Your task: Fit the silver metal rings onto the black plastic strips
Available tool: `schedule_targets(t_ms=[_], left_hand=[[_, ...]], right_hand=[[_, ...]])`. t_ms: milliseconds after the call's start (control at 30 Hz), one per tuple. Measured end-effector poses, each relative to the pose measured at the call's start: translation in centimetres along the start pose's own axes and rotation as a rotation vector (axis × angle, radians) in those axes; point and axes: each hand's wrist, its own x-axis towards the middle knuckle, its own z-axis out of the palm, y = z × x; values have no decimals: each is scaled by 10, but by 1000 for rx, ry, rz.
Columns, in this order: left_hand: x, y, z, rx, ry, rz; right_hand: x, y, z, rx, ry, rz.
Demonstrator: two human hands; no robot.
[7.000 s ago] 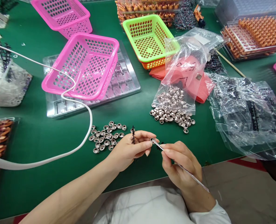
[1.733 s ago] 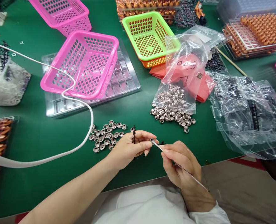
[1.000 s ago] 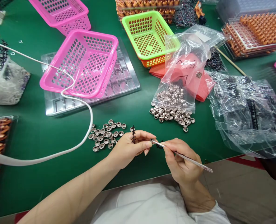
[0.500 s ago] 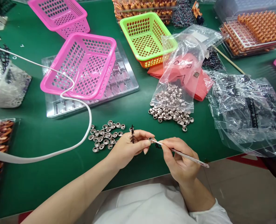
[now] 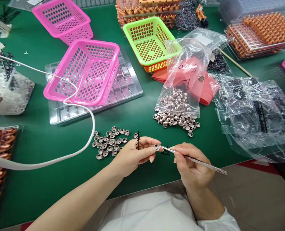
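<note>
At the near edge of the green bench [image 5: 137, 115], the left hand [image 5: 132, 154] pinches a small black toothed strip [image 5: 138, 141] upright between thumb and fingers, its grip clenched on it. The right hand [image 5: 192, 163] grasps slim metal tweezers [image 5: 192, 159], whose tip carries a small silver ring [image 5: 156, 147] just beside the left fingertips. Compared with a second ago, the tweezers have swung flatter, their tail now pointing out to the right rather than down toward the body, and the ring sits a touch clearer of the left thumb. That reads as the ring being lifted or adjusted at the strip rather than set down.

Just left of the hands lies a small cluster of rings [image 5: 110, 142]; a larger heap [image 5: 174, 118] spills from a clear bag [image 5: 185, 77] further back. A pink basket [image 5: 84, 72] rests on a clear tray [image 5: 130, 86], and a white cable [image 5: 79, 147] loops across the bench.

Whether the ring is threaded on the tweezer tip or merely pinched cannot be made out, and the strip's lower end is hidden behind the left fingers. Tiny black bits beneath the tweezers are too small to identify.
</note>
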Motion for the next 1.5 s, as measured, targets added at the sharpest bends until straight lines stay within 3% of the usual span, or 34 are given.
schedule_targets(t_ms=[433, 1067, 1500], left_hand=[[-1, -3, 4, 53, 21, 123], [-1, -3, -4, -146, -21, 55], [-3, 0, -6, -109, -61, -9]], right_hand=[[2, -1, -2, -59, -56, -74], [2, -2, 0, -119, -128, -162], [4, -1, -3, -89, -173, -216]])
